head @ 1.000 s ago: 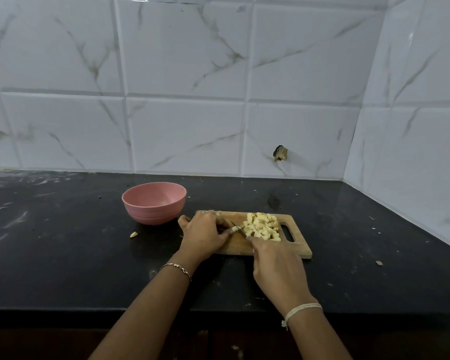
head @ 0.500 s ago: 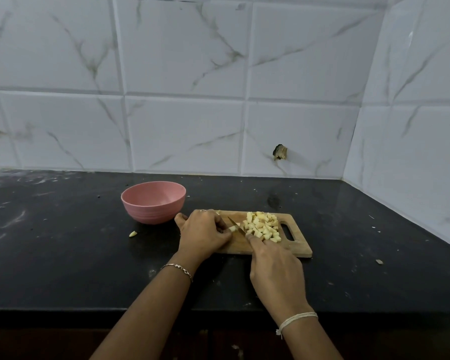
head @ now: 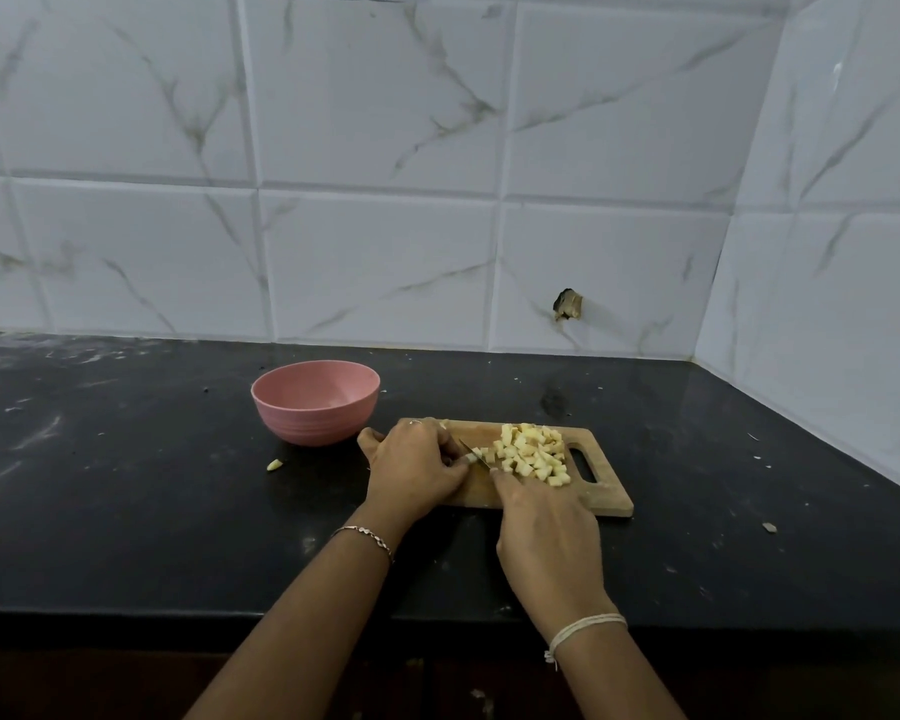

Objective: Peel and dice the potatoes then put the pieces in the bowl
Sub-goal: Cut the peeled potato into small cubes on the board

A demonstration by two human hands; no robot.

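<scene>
A person dices potato on a wooden cutting board that lies on a black countertop, with the board's handle slot at its right end. The left hand rests over the board's left end with its fingers curled, and the fingertips pinch a small pale potato piece against the wood. The right hand comes in over the board's near edge and grips a knife. The handle is hidden under the hand and only the thin blade shows, angled toward the left fingertips with its edge right beside the pinched piece.

A loose heap of diced potato covers the right half of the board, between the blade and the handle slot – pale yellow cubes, some stacked on others. A few cubes lie just left of the heap, beside the blade.

A pink bowl stands upright on the countertop off the board's far left corner, near the left thumb but apart from it. A single stray potato bit lies on the countertop to the left of the board, in front of the bowl. Another small scrap sits well to the right of the board.

A thin bracelet circles the left wrist – a pale thread band the right. White marble-veined wall tiles rise behind the board, and one of them has a small ragged hole.
</scene>
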